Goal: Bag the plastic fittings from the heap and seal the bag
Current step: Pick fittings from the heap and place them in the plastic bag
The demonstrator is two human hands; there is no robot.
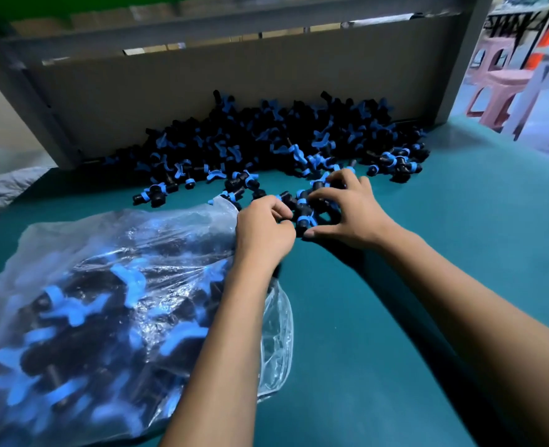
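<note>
Curling round loose fittings, fingers of both hands grip them beside the bag.

A packing workshop: heaped fittings on a green bench (plastic stools beyond).

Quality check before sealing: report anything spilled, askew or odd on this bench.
Nothing looks damaged. The heap of black and blue plastic fittings trails loose pieces across the teal table top towards the clear plastic bag, which lies on its side, unsealed. Both hands gather fittings: left hand, right hand.
</note>
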